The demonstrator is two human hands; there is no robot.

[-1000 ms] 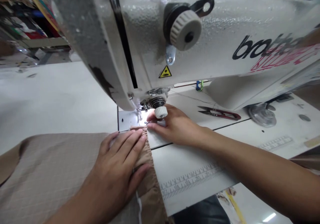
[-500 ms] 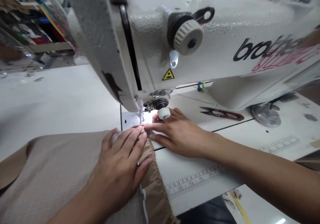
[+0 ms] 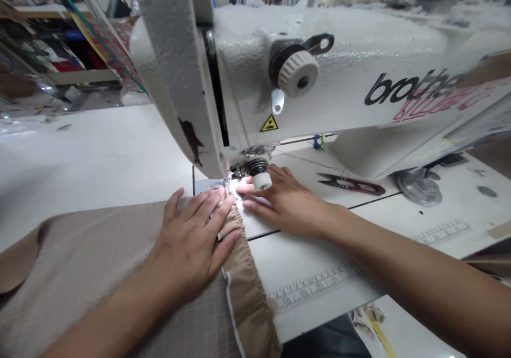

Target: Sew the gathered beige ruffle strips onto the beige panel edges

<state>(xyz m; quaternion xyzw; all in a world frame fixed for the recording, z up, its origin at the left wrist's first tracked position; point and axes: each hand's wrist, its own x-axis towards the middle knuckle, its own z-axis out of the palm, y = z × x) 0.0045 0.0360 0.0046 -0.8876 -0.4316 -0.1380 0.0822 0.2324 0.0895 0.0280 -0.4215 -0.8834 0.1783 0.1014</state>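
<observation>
Seen from above, the left hand point(image 3: 191, 241) lies palm down, fingers slightly apart, pressing on a large grey-brown fabric point(image 3: 99, 251) and reaching the gathered edge of a tan ruffled strip point(image 3: 251, 294); the right hand point(image 3: 289, 201) comes in from the right, its fingers bent beside the lit presser foot point(image 3: 227, 184), partly hidden by a small white knob point(image 3: 262, 181), so whether it grips anything cannot be told; the fabric spreads across the near left of the white counter point(image 3: 80, 150), its far edge at the presser foot, while the ruffled strip runs along its right side toward the near edge; above and beyond stands a white sewing machine point(image 3: 339, 71) with black lettering and red handwriting; to the right of the right hand lie dark red thread snips point(image 3: 351, 183); nearer, a ruler scale point(image 3: 319, 286) marks the counter; blurred shelves point(image 3: 59, 73) stand far left.
</observation>
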